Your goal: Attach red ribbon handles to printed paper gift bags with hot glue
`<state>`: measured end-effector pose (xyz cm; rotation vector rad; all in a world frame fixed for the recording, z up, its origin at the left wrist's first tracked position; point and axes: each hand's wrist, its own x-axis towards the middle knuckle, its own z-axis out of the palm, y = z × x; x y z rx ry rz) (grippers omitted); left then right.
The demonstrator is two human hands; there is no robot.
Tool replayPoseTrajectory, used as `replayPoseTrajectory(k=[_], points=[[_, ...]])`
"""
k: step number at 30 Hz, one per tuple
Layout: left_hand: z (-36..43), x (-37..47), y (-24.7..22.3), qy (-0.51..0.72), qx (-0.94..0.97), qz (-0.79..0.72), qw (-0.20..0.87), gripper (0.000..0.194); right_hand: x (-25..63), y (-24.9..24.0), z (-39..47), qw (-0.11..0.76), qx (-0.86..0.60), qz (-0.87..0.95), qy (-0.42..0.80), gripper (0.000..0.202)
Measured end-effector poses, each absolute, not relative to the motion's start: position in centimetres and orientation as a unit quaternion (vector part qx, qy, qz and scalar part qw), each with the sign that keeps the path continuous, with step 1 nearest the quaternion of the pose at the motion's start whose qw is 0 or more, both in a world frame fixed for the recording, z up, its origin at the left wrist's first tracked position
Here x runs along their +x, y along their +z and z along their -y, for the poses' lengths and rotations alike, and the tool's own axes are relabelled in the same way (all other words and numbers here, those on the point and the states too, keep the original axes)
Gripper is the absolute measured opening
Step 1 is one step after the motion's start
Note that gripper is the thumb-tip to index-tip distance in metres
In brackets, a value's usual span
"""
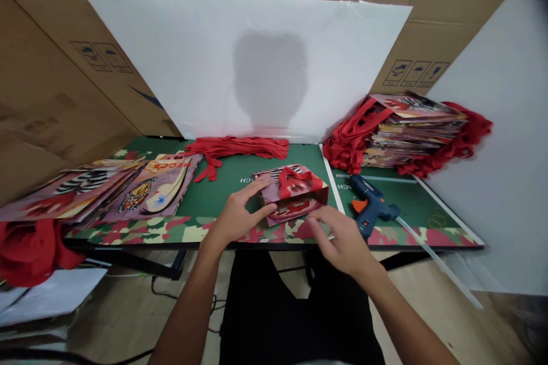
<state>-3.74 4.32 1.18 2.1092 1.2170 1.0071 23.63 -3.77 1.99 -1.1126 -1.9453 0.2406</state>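
A paper gift bag [274, 218] with a butterfly-and-stripe style print lies on its side on the green table, its mouth spread toward me. A red ribbon handle [314, 183] loops over its upper panel. At the bag's left side, my left hand [237, 212] grips it, fingers on top and thumb by the front edge. My right hand [340, 235] is by the lower right corner of the bag, its fingers bent and the thumb apart from them, with nothing visible in it. Right of that hand lies a blue glue gun [373, 205] with an orange trigger.
Flat printed bags [158, 191] lie at the left, some with red handles hanging over the edge. Red ribbon strips [244, 148] lie at the back. A tall stack of handled bags [413, 134] stands back right. A glue stick [440, 262] juts past the table edge.
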Motion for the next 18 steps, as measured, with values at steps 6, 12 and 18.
replayPoseTrajectory(k=[6, 12, 18], points=[[-5.1, -3.6, 1.6, 0.376, 0.761, -0.460, 0.259, 0.071, 23.4, 0.3, -0.3, 0.213, -0.457, 0.856, 0.111, 0.045], [-5.5, -4.3, 1.2, 0.389, 0.761, -0.459, 0.244, 0.069, 23.5, 1.7, -3.4, 0.186, -0.401, 0.882, 0.162, 0.047], [-5.9, -4.8, 1.0, 0.394, 0.764, -0.453, 0.237, 0.074, 22.3, 0.9, -2.2, 0.200, -0.433, 0.869, 0.129, 0.047]])
